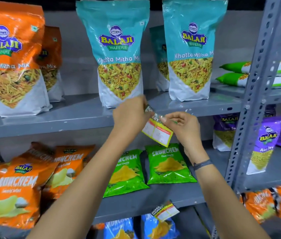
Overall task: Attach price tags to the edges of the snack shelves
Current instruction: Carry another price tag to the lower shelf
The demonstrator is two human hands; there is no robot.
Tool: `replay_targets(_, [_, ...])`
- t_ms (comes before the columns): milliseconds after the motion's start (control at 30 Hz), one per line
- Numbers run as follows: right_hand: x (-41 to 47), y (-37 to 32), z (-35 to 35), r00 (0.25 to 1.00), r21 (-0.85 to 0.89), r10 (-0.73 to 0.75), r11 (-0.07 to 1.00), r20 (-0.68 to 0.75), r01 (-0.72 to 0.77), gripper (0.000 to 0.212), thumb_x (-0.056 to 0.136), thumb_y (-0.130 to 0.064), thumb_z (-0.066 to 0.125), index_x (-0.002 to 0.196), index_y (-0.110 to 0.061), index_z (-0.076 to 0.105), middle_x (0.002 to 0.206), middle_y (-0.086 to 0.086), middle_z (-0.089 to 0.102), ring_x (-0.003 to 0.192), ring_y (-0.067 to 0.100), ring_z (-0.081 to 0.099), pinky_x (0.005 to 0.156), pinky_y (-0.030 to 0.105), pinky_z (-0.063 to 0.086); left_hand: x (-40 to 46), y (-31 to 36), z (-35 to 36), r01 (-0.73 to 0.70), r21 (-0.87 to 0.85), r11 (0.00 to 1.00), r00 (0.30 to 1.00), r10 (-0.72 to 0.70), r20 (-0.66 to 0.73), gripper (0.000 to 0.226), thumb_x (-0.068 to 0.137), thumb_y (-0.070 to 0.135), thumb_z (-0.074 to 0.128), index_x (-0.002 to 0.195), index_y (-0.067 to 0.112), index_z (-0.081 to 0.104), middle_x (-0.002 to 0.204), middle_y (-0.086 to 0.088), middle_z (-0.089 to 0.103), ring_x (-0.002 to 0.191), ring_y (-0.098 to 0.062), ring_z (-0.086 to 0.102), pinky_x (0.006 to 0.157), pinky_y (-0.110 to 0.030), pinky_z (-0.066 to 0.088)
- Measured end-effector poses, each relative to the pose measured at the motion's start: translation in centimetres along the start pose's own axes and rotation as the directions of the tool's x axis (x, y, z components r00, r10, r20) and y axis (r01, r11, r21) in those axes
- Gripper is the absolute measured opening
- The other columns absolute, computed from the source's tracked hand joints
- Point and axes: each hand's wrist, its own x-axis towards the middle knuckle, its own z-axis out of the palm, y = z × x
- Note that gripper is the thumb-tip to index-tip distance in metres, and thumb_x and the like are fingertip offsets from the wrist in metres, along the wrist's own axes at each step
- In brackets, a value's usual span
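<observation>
A yellow and white price tag (157, 132) hangs in front of the upper grey shelf edge (50, 125), just below the teal Khatta Mitha Mix bag (119, 54). My right hand (182, 128) pinches its top right corner. My left hand (131, 114) pinches the tag's dark top strip at the shelf lip. Another price tag (165, 211) hangs tilted on the edge of the lower shelf (136, 207).
Orange mix bags (14, 57) stand at upper left, a second teal bag (191, 49) at upper right. Green Crunchem packs (169, 164) and orange Crunchem packs (15, 190) lie on the lower shelf. A perforated grey upright post (253, 94) stands at right, with purple bags (263, 144) beyond.
</observation>
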Motion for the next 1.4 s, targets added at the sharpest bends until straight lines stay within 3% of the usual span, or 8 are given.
replay_targets(167, [1.0,1.0,-0.4,0.983,-0.284,-0.178,0.942,0.036,0.181,0.01,0.071,-0.017,0.08,0.072,-0.017,0.07,0.074,0.0,0.071,0.065,0.005,0.061,0.064,0.014,0.047,-2.2,-1.0,2.8,0.063,0.05,0.997,0.997,-0.066,0.046,0.024,0.083,0.04,0.063,0.092,0.02,0.055,0.099,-0.006,0.069,0.097,-0.032,0.061,0.068,-0.034,0.041])
replay_targets(233, [1.1,1.0,-0.3,0.982,-0.315,-0.185,0.93,0.04,0.188,0.009,0.072,-0.017,0.079,0.073,-0.016,0.07,0.074,0.003,0.071,0.068,0.015,0.062,0.066,0.025,0.048,-2.3,-1.0,3.1,0.071,0.052,0.996,0.997,-0.071,0.004,0.022,0.083,0.041,0.063,0.089,0.021,0.056,0.097,-0.006,0.069,0.096,-0.032,0.062,0.066,-0.033,0.038])
replay_targets(400, [1.3,0.7,-0.5,0.972,-0.251,-0.231,0.943,-0.027,0.218,0.008,0.076,-0.02,0.076,0.075,-0.014,0.07,0.072,-0.007,0.067,0.062,-0.008,0.056,0.061,0.002,0.04,-2.0,-0.9,3.0,0.068,-0.022,0.997,0.991,-0.07,-0.116,0.022,0.082,0.042,0.064,0.083,0.021,0.057,0.087,-0.005,0.071,0.089,-0.032,0.063,0.065,-0.032,0.038])
replay_targets(767, [1.8,1.1,0.2,0.931,-0.275,-0.334,0.918,-0.144,0.287,0.013,0.078,-0.026,0.074,0.084,-0.019,0.065,0.088,0.0,0.067,0.073,0.009,0.055,0.068,0.022,0.044,-0.7,0.6,3.8,0.088,0.142,0.986,0.953,-0.042,-0.299,0.046,0.077,0.06,0.059,0.08,0.014,0.057,0.082,-0.01,0.07,0.079,-0.034,0.065,0.045,-0.023,0.015])
replay_targets(1033, [-4.3,6.7,-0.5,0.882,-0.241,-0.331,0.935,-0.336,0.259,0.021,0.086,-0.021,0.065,0.105,-0.017,0.058,0.097,-0.003,0.051,0.078,0.014,0.054,0.067,0.034,0.053,-5.3,-2.1,7.2,0.157,0.038,0.987,0.905,-0.129,-0.405,0.053,0.076,0.07,0.051,0.077,0.017,0.057,0.07,-0.011,0.071,0.071,-0.036,0.067,0.051,-0.031,0.034])
replay_targets(1167, [-9.8,13.8,-1.4,0.98,-0.349,-0.135,0.934,-0.146,0.077,0.012,0.087,-0.014,0.063,0.098,-0.012,0.062,0.092,0.01,0.06,0.081,0.026,0.059,0.072,0.051,0.054,-14.2,-6.1,14.9,0.309,-0.029,0.951,0.951,-0.309,0.011,0.052,0.083,0.063,0.049,0.064,0.015,0.053,0.068,-0.013,0.07,0.072,-0.036,0.067,0.054,-0.032,0.044])
replay_targets(1267, [-13.3,18.5,-1.8,0.994,-0.498,0.086,0.866,0.062,-0.043,0.016,0.086,-0.013,0.064,0.102,-0.01,0.064,0.101,0.014,0.065,0.095,0.033,0.059,0.084,0.05,0.051,-20.3,-9.2,21.3,0.509,0.064,0.858,0.688,-0.45,0.569,0.038,0.088,0.045,0.055,0.075,0.01,0.062,0.092,-0.023,0.071,0.094,-0.038,0.066,0.069,-0.038,0.049])
replay_targets(1400, [-14.8,21.7,-1.4,0.92,-0.641,0.307,0.763,0.244,-0.085,0.033,0.088,-0.016,0.062,0.121,-0.012,0.058,0.119,0.017,0.06,0.114,0.036,0.051,0.097,0.048,0.045,-23.1,-10.5,25.5,0.82,-0.064,0.568,0.392,-0.477,0.787,0.035,0.089,0.02,0.06,0.116,-0.003,0.057,0.123,-0.029,0.059,0.117,-0.038,0.055,0.094,-0.044,0.048])
